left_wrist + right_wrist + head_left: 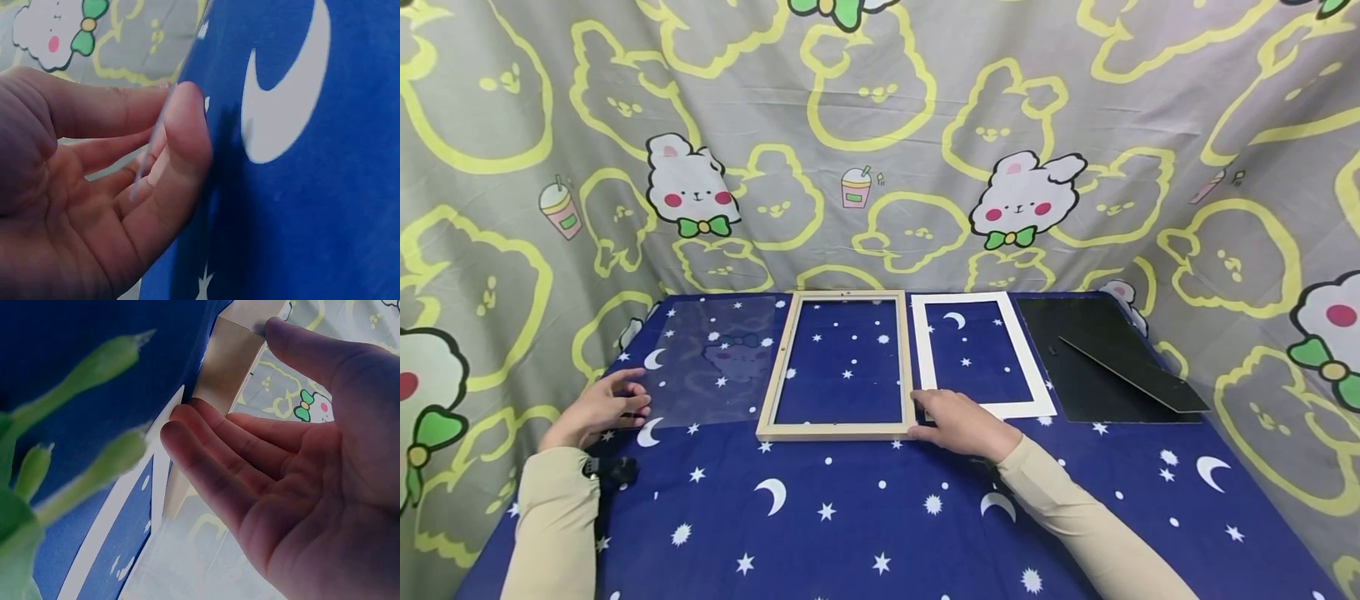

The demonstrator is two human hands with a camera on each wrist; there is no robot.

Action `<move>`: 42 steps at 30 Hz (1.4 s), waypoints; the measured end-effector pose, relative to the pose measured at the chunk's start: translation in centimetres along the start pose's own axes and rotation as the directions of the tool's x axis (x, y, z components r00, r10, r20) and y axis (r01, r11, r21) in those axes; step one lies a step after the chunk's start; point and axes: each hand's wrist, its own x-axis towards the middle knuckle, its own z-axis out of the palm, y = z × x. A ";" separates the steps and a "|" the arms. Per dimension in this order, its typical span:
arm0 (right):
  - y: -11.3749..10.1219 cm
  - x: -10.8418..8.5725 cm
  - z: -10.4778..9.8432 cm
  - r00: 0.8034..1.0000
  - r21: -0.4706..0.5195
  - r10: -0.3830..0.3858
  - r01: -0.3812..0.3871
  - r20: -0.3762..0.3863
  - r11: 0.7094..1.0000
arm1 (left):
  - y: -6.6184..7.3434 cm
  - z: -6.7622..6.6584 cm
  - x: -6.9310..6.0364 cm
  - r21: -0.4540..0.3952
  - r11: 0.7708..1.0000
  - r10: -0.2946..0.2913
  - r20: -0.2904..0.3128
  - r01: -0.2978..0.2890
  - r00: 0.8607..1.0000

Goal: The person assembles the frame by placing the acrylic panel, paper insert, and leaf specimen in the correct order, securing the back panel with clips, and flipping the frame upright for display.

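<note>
My left hand (598,408) pinches the left edge of a clear plastic sheet (722,358). In the left wrist view, the sheet's thin edge (141,170) runs between thumb and fingers, tilted up off the cloth. Right of the sheet lies a light wooden picture frame (835,432). With loosely extended fingers, my right hand (966,425) is at the frame's lower right corner. The right wrist view has its thumb and fingertips against or very near the frame wood (225,362). A white mat board (1026,358) lies just beyond that hand.
A black backing board (1052,333) with a raised easel leg (1138,379) lies at the right. Dark blue cloth (880,525) with moons and stars covers the table. A patterned curtain (880,108) closes the back and sides. Blurred green buds (94,475) appear in the right wrist view.
</note>
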 end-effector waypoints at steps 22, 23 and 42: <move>-0.1 -0.1 -0.1 1.000 0.004 0.002 -0.002 0.012 1.000 | -0.6 -1.1 -0.6 -0.072 0.997 0.024 0.103 -0.016 0.994; -0.1 -0.1 -0.1 1.000 0.003 0.003 -0.003 0.012 1.000 | -0.7 -1.1 -0.6 -0.072 0.997 0.024 0.106 -0.017 0.994; 0.0 0.0 -0.1 1.000 0.000 -0.018 0.018 0.010 1.000 | -2.8 -1.2 -1.1 -0.277 0.961 0.027 0.133 0.011 0.991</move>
